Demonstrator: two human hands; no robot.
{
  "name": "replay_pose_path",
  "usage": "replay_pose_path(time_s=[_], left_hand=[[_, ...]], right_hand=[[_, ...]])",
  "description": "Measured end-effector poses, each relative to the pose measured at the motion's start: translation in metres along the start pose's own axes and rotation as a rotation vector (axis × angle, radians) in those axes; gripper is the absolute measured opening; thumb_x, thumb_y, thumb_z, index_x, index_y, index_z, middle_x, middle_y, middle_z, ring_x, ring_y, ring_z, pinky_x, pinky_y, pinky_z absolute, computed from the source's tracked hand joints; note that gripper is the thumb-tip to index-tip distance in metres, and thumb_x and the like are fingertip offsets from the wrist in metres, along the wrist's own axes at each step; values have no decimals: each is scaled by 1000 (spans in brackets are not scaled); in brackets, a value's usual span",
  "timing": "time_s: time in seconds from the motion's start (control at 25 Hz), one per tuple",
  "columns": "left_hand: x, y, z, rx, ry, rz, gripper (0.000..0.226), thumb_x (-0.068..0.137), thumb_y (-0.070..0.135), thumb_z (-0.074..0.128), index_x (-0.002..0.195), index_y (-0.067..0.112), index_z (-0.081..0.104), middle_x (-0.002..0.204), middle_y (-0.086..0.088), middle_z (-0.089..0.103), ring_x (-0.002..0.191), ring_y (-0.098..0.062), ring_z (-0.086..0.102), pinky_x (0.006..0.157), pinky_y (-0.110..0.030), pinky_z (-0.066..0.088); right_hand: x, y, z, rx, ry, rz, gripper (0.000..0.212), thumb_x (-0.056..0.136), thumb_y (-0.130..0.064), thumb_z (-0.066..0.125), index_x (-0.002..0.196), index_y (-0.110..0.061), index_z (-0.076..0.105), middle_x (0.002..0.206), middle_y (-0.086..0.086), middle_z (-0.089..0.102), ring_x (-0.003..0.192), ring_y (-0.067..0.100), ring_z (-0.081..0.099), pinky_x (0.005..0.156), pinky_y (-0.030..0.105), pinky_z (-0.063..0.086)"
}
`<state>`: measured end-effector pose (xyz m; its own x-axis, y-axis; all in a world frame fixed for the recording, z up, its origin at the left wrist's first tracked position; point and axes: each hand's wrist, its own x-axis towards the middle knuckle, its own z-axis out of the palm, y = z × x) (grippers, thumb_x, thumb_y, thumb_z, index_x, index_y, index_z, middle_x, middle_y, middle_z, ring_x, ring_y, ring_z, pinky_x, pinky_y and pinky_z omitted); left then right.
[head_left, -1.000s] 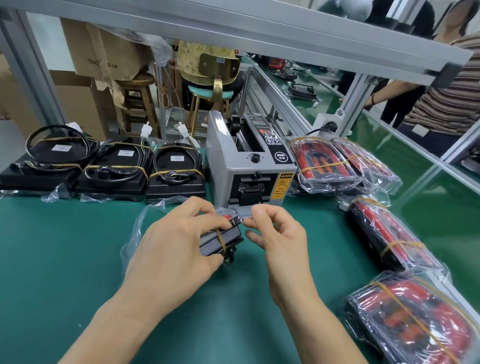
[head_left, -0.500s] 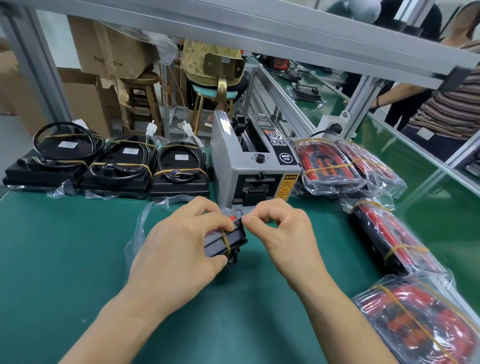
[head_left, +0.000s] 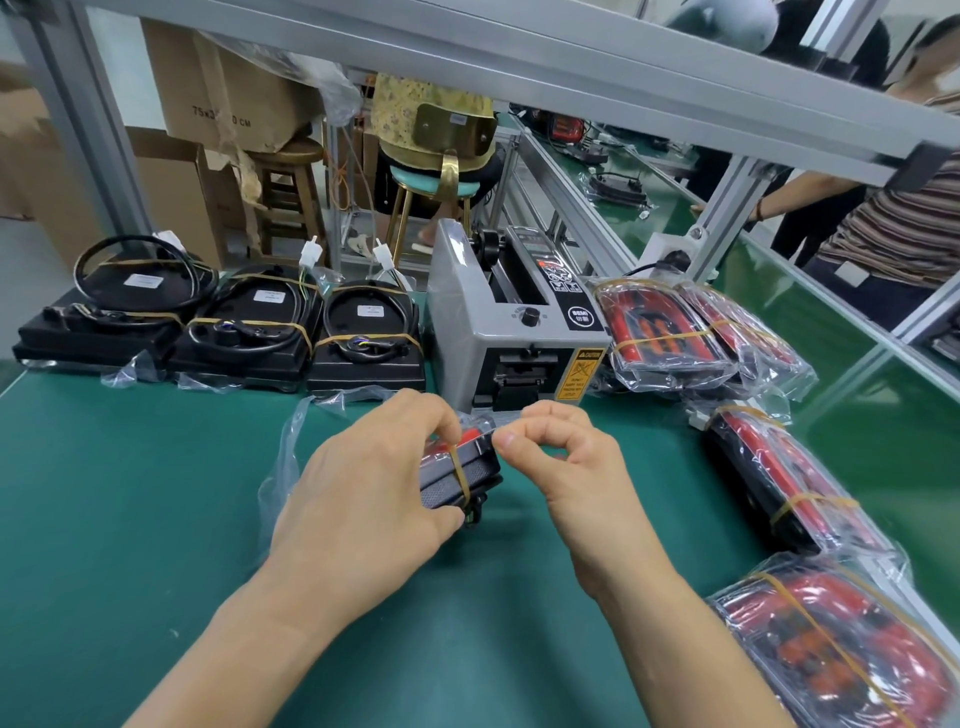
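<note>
My left hand (head_left: 363, 493) grips a black device (head_left: 460, 475) with red parts, bound by a yellow rubber band and lying partly inside a clear plastic bag (head_left: 283, 462) on the green mat. My right hand (head_left: 566, 467) has thumb and forefinger pinched together at the device's upper right corner, just in front of the slot of the grey tape dispenser (head_left: 511, 338). What the fingertips pinch is too thin to make out; it looks like a strip of clear tape.
Three black units (head_left: 249, 338) with coiled cables stand in a row at the back left. Bagged red-and-black packs (head_left: 670, 332) (head_left: 779, 478) (head_left: 841, 654) lie along the right edge. An aluminium frame rail (head_left: 467, 67) crosses overhead. A person in a striped shirt (head_left: 893, 223) stands at the far right.
My right hand's thumb and forefinger closed into a pinch at the device's corner near the dispenser slot. The left hand kept its grip on the device.
</note>
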<state>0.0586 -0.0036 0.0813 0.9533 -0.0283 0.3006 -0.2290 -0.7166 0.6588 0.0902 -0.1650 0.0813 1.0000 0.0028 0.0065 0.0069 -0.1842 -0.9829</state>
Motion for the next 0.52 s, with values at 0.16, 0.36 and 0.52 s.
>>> replay_pose_path(time_s=[0.16, 0.36, 0.52], left_hand=[[0, 0, 0, -4, 6, 13, 56, 57, 22, 82, 92, 40, 41, 88, 20, 54, 83, -5, 45, 69, -29, 44], [0, 0, 0, 21, -4, 46, 50, 56, 22, 81, 89, 37, 47, 91, 16, 54, 81, -8, 50, 71, -35, 47], [1, 0, -1, 14, -2, 83, 51, 57, 18, 81, 93, 40, 52, 98, 20, 53, 85, -7, 53, 74, -34, 48]], right_hand=[[0, 2, 1, -66, 4, -16, 22, 81, -18, 74, 61, -27, 72, 104, -8, 52, 90, -13, 52, 79, 7, 35], [2, 3, 1, -145, 25, -39, 15, 81, -20, 74, 66, -24, 74, 102, -10, 53, 89, -11, 52, 76, 3, 34], [1, 2, 3, -178, 40, -69, 14, 82, -18, 74, 68, -21, 73, 99, -8, 53, 90, -7, 53, 77, 2, 34]])
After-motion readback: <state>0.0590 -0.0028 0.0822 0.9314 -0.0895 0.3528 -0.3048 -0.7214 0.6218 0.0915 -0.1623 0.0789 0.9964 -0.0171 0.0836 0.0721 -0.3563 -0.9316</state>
